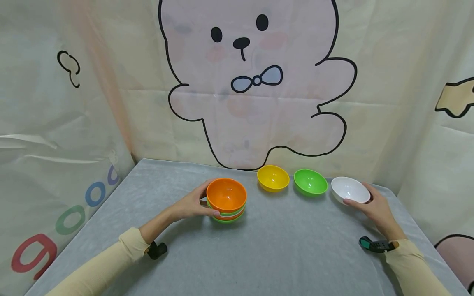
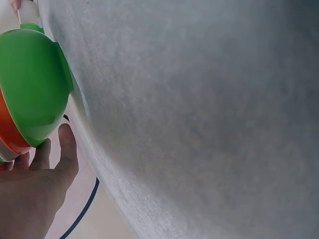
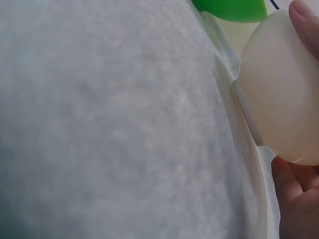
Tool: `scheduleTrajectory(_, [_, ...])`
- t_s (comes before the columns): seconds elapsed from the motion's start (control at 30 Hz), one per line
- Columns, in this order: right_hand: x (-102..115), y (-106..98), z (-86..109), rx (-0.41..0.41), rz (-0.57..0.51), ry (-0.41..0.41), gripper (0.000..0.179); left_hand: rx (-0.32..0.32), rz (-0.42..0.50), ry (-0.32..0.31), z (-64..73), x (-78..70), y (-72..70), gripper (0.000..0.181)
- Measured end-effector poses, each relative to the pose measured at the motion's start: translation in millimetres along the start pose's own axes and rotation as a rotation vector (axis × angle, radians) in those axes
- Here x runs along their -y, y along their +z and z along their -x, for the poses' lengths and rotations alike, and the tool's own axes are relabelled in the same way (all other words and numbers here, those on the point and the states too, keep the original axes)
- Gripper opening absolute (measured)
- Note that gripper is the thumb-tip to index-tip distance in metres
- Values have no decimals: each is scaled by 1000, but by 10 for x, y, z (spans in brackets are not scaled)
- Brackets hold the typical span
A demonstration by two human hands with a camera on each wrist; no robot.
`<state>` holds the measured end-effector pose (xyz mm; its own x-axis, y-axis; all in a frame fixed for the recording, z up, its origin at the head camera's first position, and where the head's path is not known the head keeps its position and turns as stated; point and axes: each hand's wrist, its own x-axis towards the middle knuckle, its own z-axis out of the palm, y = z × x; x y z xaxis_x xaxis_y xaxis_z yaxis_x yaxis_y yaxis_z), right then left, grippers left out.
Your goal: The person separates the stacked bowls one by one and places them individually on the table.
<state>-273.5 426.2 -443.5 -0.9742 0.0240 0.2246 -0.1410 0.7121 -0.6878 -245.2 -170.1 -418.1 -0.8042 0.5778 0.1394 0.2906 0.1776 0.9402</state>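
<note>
Curved thumb and fingers of the left hand (image 1: 193, 203) clasp a nested bowl stack (image 1: 226, 198), orange uppermost, left of the yellow bowl (image 1: 273, 179); the right hand (image 1: 378, 211) similarly grips the white bowl (image 1: 348, 190) at the row's right end, beside the green bowl (image 1: 310, 183).

Left hand (image 2: 31, 194) grips a nested stack of glossy round plastic bowls (image 2: 32, 82), green lowest, then orange and white, foot lined up with the far edge of the grey cloth-covered table (image 2: 204, 124). Past the stack, partial green plastic bowl (image 2: 33, 27), then white plastic bowl (image 2: 29, 13), right hand (image 2: 15, 5) touching it.
</note>
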Motion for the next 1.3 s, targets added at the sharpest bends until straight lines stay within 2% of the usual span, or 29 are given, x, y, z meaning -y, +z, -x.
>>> scheduleTrajectory(0.4, [-15, -63, 14, 45, 3, -13, 93, -5, 1, -4, 3, -8, 8, 89])
scheduleTrajectory(0.57, [-19, -145, 55, 76, -64, -3, 91, -6, 3, 1, 5, -11, 9, 88])
scheduleTrajectory(0.73, [-79, -225, 133, 82, -169, -36, 83, -8, 1, -9, 12, -26, 12, 89])
scheduleTrajectory(0.97, [-113, -364, 268, 54, -191, -66, 73, -7, 5, -16, 18, -40, 24, 89])
scheduleTrajectory(1.1, [-110, -435, 301, 27, -155, -64, 68, -4, 9, -14, 20, -38, 21, 88])
scheduleTrajectory(1.3, [-70, -480, 335, -21, -178, -80, 64, 2, 13, -7, 17, -40, 20, 88])
